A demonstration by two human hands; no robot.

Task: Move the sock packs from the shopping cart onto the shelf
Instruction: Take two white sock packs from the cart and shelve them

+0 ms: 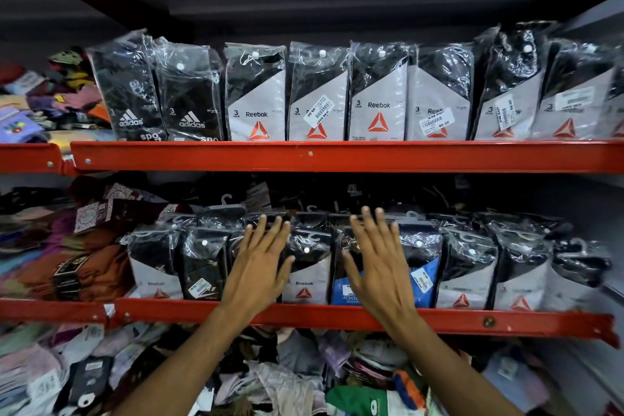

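- Both hands are up at the middle red metal shelf (337, 316), spread flat with fingers apart — neither one is closed on anything.
- The left hand (260, 267) lies palm-first on the front of a plastic-wrapped pack of black socks in the standing row; that pack is mostly hidden behind it.
- The right hand (378, 270) presses the same way on the pack of black socks with a blue card sleeve (341, 290), just beside the grey-and-black Reebok sock pack with the red triangle (305, 277), which stands between the 2 hands.
- The row of clear-bagged sock packs (466, 273) runs along this shelf from left of the hands to the far right, upright and packed close, hanger hooks poking up behind.
- A second row of Adidas and Reebok 3-pair packs (378, 94) stands on the upper red shelf (337, 155).
- The shopping cart is not in view, so I cannot tell how many packs are left to bring.
- Judgement: this looks like the tidying part of a placement — packs already on the shelf being pushed back and squared up, not a fresh pick.
- Next move, as I read it: ease both palms off without tipping the upright packs, then turn back to the cart for another pack and find a gap in the row, which looks nearly full.
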